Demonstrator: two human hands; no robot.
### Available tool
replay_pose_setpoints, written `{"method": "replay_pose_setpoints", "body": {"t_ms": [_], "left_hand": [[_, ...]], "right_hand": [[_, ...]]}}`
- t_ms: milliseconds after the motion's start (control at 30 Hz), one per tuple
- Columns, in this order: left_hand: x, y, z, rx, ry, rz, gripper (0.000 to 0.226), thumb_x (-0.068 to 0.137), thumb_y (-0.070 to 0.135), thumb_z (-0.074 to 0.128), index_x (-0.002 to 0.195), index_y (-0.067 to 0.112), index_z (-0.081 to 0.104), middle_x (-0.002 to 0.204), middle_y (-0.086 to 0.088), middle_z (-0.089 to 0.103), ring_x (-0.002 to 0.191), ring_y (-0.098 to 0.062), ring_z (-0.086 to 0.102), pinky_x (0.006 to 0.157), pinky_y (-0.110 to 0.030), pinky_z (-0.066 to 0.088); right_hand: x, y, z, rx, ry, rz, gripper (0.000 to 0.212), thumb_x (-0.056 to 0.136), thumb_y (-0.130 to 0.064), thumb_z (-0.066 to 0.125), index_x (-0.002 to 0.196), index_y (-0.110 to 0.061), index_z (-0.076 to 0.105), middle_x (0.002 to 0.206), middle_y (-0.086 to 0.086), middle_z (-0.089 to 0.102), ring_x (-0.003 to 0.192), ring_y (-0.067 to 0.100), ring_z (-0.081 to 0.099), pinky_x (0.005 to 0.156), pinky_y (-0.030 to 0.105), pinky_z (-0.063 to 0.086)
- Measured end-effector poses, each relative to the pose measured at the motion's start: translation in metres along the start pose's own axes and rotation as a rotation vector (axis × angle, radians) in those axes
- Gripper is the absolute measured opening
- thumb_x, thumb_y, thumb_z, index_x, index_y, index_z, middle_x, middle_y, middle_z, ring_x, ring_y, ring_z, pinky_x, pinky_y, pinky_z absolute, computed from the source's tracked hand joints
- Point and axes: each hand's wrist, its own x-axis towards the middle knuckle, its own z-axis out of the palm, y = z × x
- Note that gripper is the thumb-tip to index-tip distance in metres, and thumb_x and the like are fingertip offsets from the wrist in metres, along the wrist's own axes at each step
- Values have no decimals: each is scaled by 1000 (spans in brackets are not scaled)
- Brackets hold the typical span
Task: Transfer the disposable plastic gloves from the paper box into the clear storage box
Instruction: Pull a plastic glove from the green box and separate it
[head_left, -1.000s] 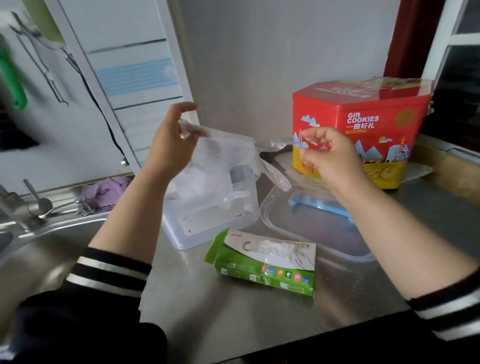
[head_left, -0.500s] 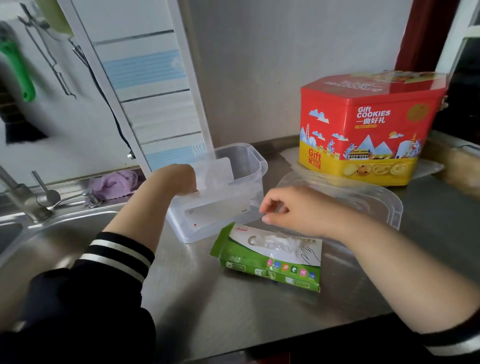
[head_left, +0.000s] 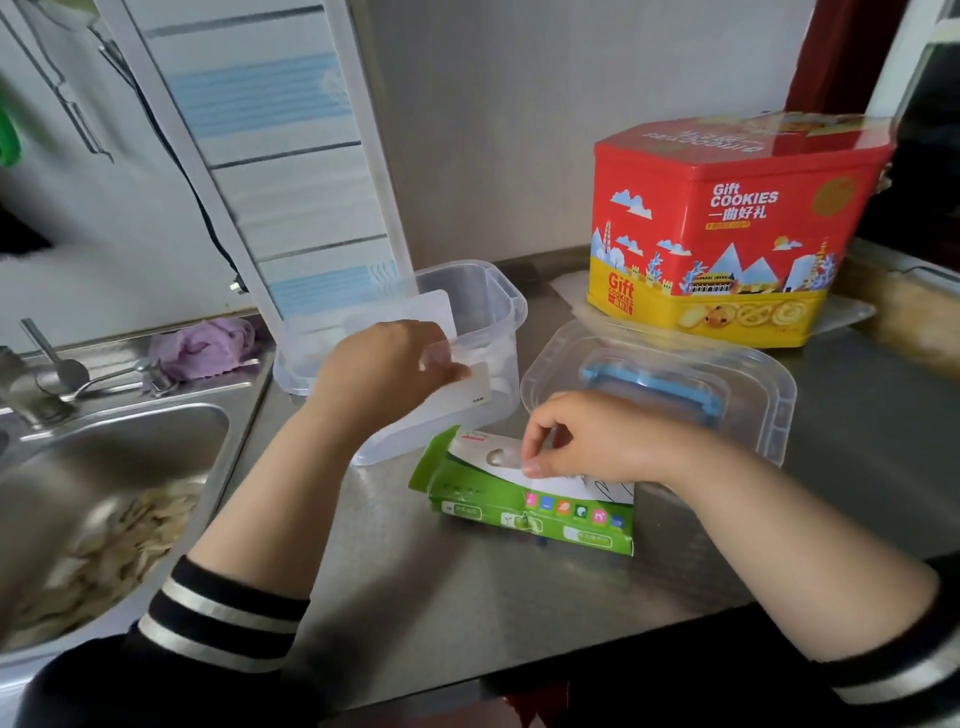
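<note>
Head view, looking down on a steel counter (head_left: 467, 597). My left hand (head_left: 384, 374) reaches over the near rim of the clear plastic storage box (head_left: 483, 306), fingers curled down against its front wall beside a white label; I cannot tell whether they hold anything. Thin crumpled clear plastic gloves (head_left: 493, 364) show faintly through the wall inside the box. My right hand (head_left: 587, 441) rests on top of the green and white paper glove box (head_left: 519, 499), thumb and forefinger pinched together at the oval dispensing slot; whether a glove is caught between them is too faint to tell. The paper box lies flat on the counter just in front of the storage box, with its long side towards me.

To the right of the storage box, behind my right hand, lies the clear lid with blue handle (head_left: 665, 384). Behind it stands a red and yellow octagonal cookie tin (head_left: 727, 249). On the left is a stainless steel sink (head_left: 119, 467) holding pale scraps, with a purple cloth (head_left: 208, 345) bunched on its back ledge. Both my sleeves are dark with white stripes at the cuffs.
</note>
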Motion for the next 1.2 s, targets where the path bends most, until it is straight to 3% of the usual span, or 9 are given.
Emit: {"method": "replay_pose_setpoints", "body": {"t_ms": [233, 333, 433, 567, 700, 767, 867, 1033, 1200], "left_hand": [[-10, 3, 6, -10, 78, 113, 28, 90, 47, 59, 102, 23, 69, 103, 2, 67, 96, -22, 57, 74, -33, 45], [-16, 8, 6, 53, 380, 329, 48, 83, 52, 61, 115, 17, 65, 116, -3, 62, 105, -28, 53, 84, -41, 47], [-33, 32, 14, -139, 593, 512, 34, 89, 43, 62, 99, 11, 67, 97, -3, 65, 85, -23, 57, 71, -33, 47], [-51, 46, 45, -471, 144, 481, 37, 82, 51, 67, 100, 19, 59, 93, 11, 59, 81, -2, 55, 72, -26, 47], [-51, 34, 67, -552, -246, 282, 69, 64, 65, 76, 109, 27, 40, 111, 9, 51, 98, -9, 52, 83, -23, 43], [-50, 30, 71, -555, -290, 262, 70, 61, 73, 70, 110, 32, 41, 111, 11, 53, 100, -8, 53, 85, -24, 45], [-46, 30, 71, -549, -350, 259, 59, 69, 58, 77, 114, 31, 49, 109, 13, 54, 103, -8, 53, 92, -28, 45], [-43, 32, 70, -480, -355, 248, 59, 69, 56, 77, 112, 23, 54, 99, 14, 48, 96, -10, 49, 85, -25, 41], [-43, 31, 72, -483, -351, 236, 58, 67, 55, 80, 108, 25, 52, 101, 10, 49, 98, -10, 48, 87, -25, 40]], "right_hand": [[-1, 7, 6, 83, 46, -20, 16, 81, -29, 76, 71, -37, 67, 91, -4, 67, 87, 17, 64, 84, 40, 52], [0, 8, 9, 33, 51, -35, 12, 83, -29, 74, 75, -35, 68, 96, -7, 63, 89, 15, 62, 86, 42, 51], [0, 8, 12, -45, 86, -60, 7, 86, -31, 70, 82, -26, 66, 96, -5, 64, 87, 15, 62, 83, 39, 51], [1, 10, 19, -188, 141, -100, 11, 91, -24, 58, 97, -15, 62, 102, 3, 60, 96, 22, 58, 84, 40, 47], [-2, 14, 23, -167, 188, -115, 10, 96, -28, 54, 87, -26, 51, 96, -9, 49, 96, 14, 51, 85, 34, 41], [-5, 14, 25, -170, 205, -125, 11, 98, -26, 50, 87, -27, 48, 95, -10, 49, 92, 12, 49, 81, 30, 39], [-9, 14, 26, -170, 238, -119, 14, 100, -25, 44, 87, -30, 41, 93, -8, 51, 86, 14, 49, 73, 32, 43], [-10, 15, 26, -147, 321, -123, 15, 102, -24, 40, 88, -28, 36, 87, -7, 53, 75, 22, 50, 66, 38, 41], [-7, 12, 20, 128, 271, -29, 17, 88, -43, 62, 88, -30, 51, 84, -11, 59, 72, 3, 53, 66, 26, 44]]}}
